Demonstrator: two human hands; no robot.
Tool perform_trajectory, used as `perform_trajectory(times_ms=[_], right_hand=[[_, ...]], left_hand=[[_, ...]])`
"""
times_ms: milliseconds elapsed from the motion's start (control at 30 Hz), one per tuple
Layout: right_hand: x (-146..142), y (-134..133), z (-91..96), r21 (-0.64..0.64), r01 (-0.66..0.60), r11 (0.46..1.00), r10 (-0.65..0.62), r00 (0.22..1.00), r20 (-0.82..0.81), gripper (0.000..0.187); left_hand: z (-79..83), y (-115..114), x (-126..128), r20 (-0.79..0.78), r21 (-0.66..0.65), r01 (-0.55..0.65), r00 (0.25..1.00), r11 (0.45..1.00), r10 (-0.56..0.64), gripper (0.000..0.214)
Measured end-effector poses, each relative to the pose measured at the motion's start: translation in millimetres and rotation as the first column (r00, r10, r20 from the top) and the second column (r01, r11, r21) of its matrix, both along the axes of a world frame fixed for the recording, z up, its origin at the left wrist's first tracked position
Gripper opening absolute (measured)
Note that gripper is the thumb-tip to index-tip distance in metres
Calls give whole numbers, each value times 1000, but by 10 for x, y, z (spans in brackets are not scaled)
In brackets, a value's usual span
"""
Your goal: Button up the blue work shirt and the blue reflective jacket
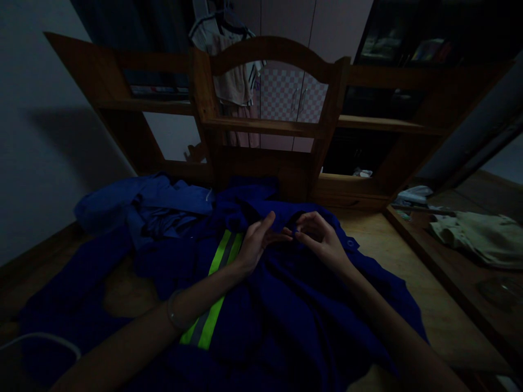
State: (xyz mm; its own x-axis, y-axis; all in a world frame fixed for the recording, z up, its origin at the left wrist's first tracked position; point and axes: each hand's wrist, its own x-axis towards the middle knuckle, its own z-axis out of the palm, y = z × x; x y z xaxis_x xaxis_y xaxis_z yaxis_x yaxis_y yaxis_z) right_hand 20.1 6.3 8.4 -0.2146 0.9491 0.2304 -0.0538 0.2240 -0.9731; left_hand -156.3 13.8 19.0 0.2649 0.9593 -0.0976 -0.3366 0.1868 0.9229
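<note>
A dark blue work jacket [294, 305] with a yellow-green reflective stripe [216, 283] lies spread on a wooden surface in front of me. My left hand [257, 242] rests on the jacket near its upper front, fingers pinching at the fabric. My right hand [316, 234] is right beside it, fingers curled and pinching the same spot of cloth near the collar. The fingertips of both hands almost meet. What lies between them is too dark to make out. A bracelet sits on my left wrist.
A second, lighter blue garment [151, 204] lies crumpled at the back left. A wooden headboard with shelves [269, 125] stands behind. A beige garment [478, 234] lies on a ledge at right. A white cable [41, 338] runs at lower left.
</note>
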Motion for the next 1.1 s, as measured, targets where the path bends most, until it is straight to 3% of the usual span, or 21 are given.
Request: perform_trajectory(times_ms=[233, 500, 733, 933, 1100], right_hand=[[-5, 15, -67, -76, -9, 997, 10, 1000, 16, 25], [6, 20, -29, -70, 36, 997, -33, 998, 48, 15], [5, 49, -64, -78, 93, 993, -94, 996, -9, 24], [8, -29, 28, -195, 27, 980, -26, 1000, 7, 16], [-12, -78, 106, -218, 41, 975, -49, 998, -33, 25]], left_hand=[[-93, 7, 5, -199, 54, -71, 977, 996, 81, 31], [-32, -12, -13, -335, 93, -50, 939, 994, 79, 38], [-83, 10, 2, -368, 226, -24, 924, 974, 108, 41], [-87, 14, -5, -384, 202, -39, 916, 979, 116, 34], [-58, -41, 20, -399, 174, -14, 913, 985, 83, 32]])
